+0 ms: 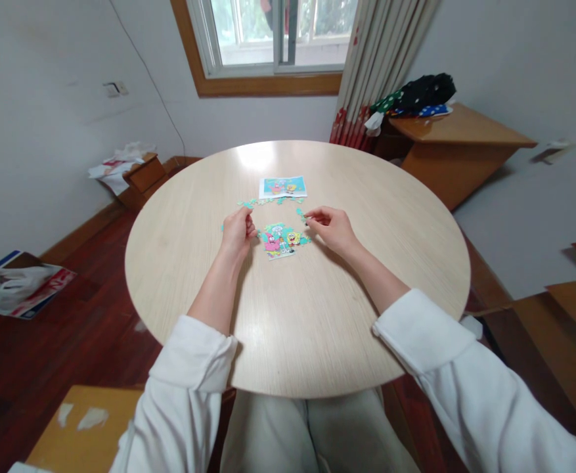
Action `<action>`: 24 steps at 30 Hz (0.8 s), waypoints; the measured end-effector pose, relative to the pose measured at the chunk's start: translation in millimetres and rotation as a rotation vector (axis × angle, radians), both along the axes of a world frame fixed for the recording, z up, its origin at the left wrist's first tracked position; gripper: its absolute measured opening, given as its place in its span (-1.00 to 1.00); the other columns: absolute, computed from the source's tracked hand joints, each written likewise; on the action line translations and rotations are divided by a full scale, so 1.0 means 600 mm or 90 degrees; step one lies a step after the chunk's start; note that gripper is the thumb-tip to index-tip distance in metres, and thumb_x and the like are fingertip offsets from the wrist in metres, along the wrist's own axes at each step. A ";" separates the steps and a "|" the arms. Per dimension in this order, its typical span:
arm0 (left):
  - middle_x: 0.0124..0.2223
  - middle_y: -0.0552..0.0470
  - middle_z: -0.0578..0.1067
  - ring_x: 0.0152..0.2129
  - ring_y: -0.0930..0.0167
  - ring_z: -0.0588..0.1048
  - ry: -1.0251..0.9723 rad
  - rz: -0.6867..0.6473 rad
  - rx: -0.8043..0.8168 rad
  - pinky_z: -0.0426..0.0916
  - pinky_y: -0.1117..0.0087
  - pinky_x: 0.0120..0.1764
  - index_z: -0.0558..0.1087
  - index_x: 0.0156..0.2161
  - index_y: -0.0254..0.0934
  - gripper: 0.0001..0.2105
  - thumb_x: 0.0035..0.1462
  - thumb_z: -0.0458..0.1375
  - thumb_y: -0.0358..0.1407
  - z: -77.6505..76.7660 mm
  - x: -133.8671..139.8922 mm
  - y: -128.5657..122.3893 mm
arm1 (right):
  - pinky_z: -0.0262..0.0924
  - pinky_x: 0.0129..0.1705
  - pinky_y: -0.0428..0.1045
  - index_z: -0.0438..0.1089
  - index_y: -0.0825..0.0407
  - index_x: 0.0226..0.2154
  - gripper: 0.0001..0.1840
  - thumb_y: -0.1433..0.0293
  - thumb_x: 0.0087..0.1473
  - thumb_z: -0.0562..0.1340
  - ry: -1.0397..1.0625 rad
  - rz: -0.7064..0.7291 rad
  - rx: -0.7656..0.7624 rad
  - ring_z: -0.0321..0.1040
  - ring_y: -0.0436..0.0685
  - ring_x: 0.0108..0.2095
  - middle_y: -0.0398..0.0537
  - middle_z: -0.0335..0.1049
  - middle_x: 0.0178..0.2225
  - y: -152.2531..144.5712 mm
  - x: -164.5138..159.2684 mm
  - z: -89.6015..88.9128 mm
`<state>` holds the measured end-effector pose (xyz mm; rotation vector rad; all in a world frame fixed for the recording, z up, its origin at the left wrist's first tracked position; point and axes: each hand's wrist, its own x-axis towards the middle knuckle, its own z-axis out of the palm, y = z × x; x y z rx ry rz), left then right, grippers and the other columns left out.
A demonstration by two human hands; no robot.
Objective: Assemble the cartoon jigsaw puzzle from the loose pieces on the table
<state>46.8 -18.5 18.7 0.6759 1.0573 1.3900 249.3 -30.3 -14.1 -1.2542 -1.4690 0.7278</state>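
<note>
A partly joined jigsaw puzzle [280, 242] with pink and yellow cartoon figures lies on the round table [307, 315] between my hands. My left hand [239, 231] is closed, its fingers curled, just left of the puzzle; what it holds, if anything, is hidden. To the upper right of the puzzle, my right hand [332, 226] pinches a small puzzle piece [306, 221] between thumb and fingertips. Several loose turquoise pieces [290, 201] lie in a row beyond the puzzle. Behind them rests a picture card [284, 187] with the same cartoon figures.
At the right wall, a wooden cabinet [460, 125] carries dark dotted cloth [428, 93]. A curtain [381, 59] hangs beside the window [278, 33]. Papers [123, 164] lie at the left wall, and a plastic bag [16, 286] sits lower left. A cardboard-coloured surface [78, 433] is nearby.
</note>
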 end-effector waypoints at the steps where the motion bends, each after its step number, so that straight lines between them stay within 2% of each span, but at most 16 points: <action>1: -0.74 0.28 0.02 -0.81 0.66 -0.05 0.002 -0.004 0.002 -0.14 0.58 -0.70 0.06 -0.65 -0.26 -0.72 -0.05 0.07 -0.48 -0.001 0.000 0.000 | 0.26 -0.30 0.03 0.44 0.03 -0.45 -0.86 0.34 -0.18 0.28 0.011 0.000 -0.003 0.33 0.06 -0.44 -0.07 0.44 -0.47 0.001 0.000 -0.001; 11: -0.70 0.27 0.08 -0.79 0.66 -0.01 0.056 -0.056 0.034 -0.07 0.59 -0.68 0.11 -0.62 -0.27 -0.70 -0.03 0.16 -0.42 -0.009 0.000 -0.002 | 0.27 -0.40 0.00 0.38 0.04 -0.51 -0.69 0.18 -0.25 0.38 0.087 0.009 -0.081 0.38 0.08 -0.48 -0.06 0.42 -0.53 0.004 -0.003 0.001; 16: -0.72 0.24 0.10 -0.79 0.64 0.04 0.058 -0.080 0.027 -0.03 0.59 -0.68 0.15 -0.63 -0.29 -0.72 0.01 0.12 -0.46 -0.006 0.002 -0.006 | 0.30 -0.33 0.04 0.50 0.09 -0.31 -0.64 0.24 -0.21 0.38 0.056 0.106 -0.087 0.35 0.06 -0.48 -0.10 0.41 -0.53 0.000 -0.004 -0.002; 19: -0.71 0.24 0.11 -0.77 0.63 0.09 0.081 -0.119 0.043 0.06 0.58 -0.65 0.18 -0.63 -0.29 -0.72 0.01 0.16 -0.42 -0.007 0.004 -0.009 | 0.31 -0.27 0.06 0.52 0.11 -0.35 -0.72 0.30 -0.17 0.35 0.031 0.128 -0.072 0.36 0.05 -0.45 -0.07 0.46 -0.48 0.000 -0.008 -0.004; 24: -0.67 0.18 0.23 -0.73 0.61 0.21 0.192 -0.140 0.102 0.15 0.58 -0.59 0.26 -0.61 -0.30 -0.74 -0.02 0.23 -0.36 -0.014 0.004 -0.010 | 0.31 -0.31 0.03 0.46 0.05 -0.51 -0.84 0.32 -0.20 0.38 0.031 0.133 -0.076 0.36 0.04 -0.47 -0.08 0.45 -0.51 0.001 -0.010 -0.001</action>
